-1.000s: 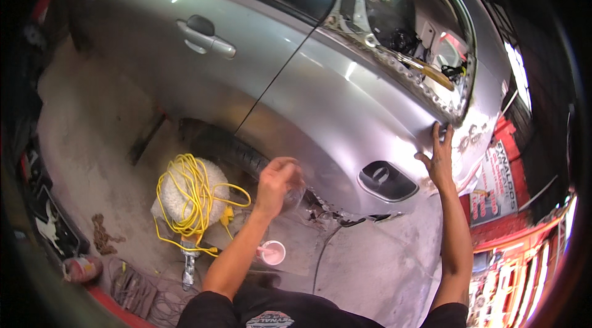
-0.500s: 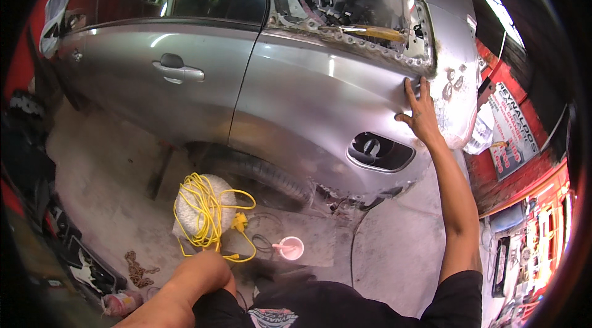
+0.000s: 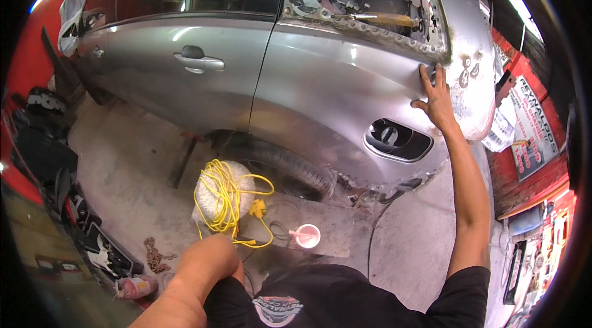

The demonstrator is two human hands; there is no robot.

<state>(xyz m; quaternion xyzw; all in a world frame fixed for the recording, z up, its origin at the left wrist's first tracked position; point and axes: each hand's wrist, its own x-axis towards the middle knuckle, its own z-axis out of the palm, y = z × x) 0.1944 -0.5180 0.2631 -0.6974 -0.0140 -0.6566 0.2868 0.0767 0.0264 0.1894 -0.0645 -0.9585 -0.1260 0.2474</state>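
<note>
My right hand [image 3: 438, 101] rests on the silver rear side panel [image 3: 320, 90] of a car, fingers spread and pointing up. Its fingertips touch the metal just below the lower corner of the rear quarter-window opening [image 3: 394, 26]. Below the hand is the open fuel-filler recess [image 3: 410, 149] with its cap inside. Grey patches of bare metal mark the panel to the right of the fingers. A screwdriver-like tool with an amber handle [image 3: 399, 20] lies on the window ledge. My bent left arm [image 3: 197, 275] shows at the lower left, but the left hand lies outside the picture.
A coiled yellow cord [image 3: 225, 195] lies over a round, white, fluffy thing [image 3: 240, 174] by the rear tyre [image 3: 283, 161]. Beside it stands a white tub [image 3: 314, 240] with a pink stick inside. A rusty chain [image 3: 155, 257] and a pinkish bottle [image 3: 135, 286] are farther left.
My view has shifted, so the car and floor things sit farther right and slightly higher. The right hand keeps its place on the panel.
</note>
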